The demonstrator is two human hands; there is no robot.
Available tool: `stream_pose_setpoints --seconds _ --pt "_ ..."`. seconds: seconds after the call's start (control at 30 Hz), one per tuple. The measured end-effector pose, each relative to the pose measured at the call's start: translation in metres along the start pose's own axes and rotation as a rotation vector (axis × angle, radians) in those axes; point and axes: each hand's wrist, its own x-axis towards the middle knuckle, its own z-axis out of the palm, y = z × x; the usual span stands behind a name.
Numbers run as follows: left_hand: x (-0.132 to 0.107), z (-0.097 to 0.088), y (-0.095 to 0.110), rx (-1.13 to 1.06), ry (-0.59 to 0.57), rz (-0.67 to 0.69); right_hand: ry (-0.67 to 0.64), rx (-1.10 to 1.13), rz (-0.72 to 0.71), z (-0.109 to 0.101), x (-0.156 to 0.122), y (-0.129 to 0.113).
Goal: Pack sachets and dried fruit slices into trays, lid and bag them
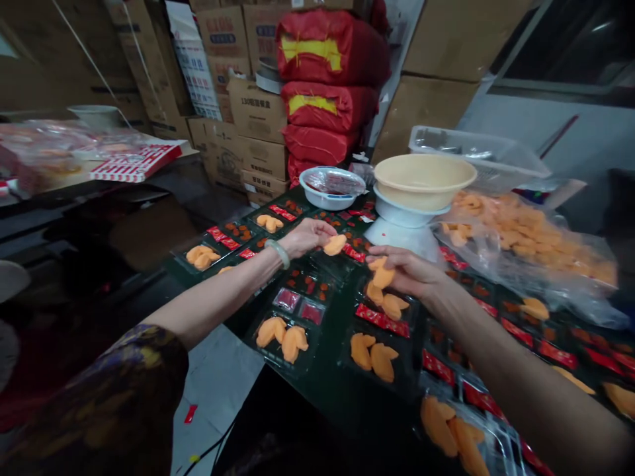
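Observation:
My left hand reaches over the black plastic trays and pinches an orange lobed food piece at its fingertips. A jade-like bangle circles that wrist. My right hand grips another orange piece just above a tray holding a similar pair. Small red sachets and dark orange-flecked packets lie in the tray compartments. The trays stand side by side on a dark green table.
A clear bag of orange pieces lies at the right. A beige bowl rests on upturned white bowls, beside a white bowl with plastic inside. Red sacks and cardboard boxes stand behind. A co-worker's patterned sleeve shows at lower left.

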Motion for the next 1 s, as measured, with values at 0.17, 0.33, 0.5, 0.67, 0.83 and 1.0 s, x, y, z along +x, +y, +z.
stream_pose_setpoints --seconds 0.17,0.33,0.5,0.67,0.83,1.0 --pt "0.034 -0.012 0.008 0.754 -0.265 0.192 0.037 -0.260 -0.175 0.015 0.012 0.003" --pt "0.055 0.029 0.003 0.833 -0.426 0.190 0.296 -0.521 -0.238 0.029 0.034 0.007" --pt "0.052 0.036 -0.015 0.755 -0.296 0.227 0.520 -0.656 -0.263 0.025 0.065 0.018" --pt "0.030 0.013 -0.011 0.593 -0.120 0.158 0.536 -0.686 -0.327 0.042 0.088 0.030" --pt "-0.005 0.023 -0.006 0.185 -0.050 -0.080 0.616 -0.651 -0.333 0.056 0.091 0.034" --pt "-0.019 0.045 -0.002 0.604 0.092 0.189 0.631 -0.781 -0.232 0.051 0.085 0.024"
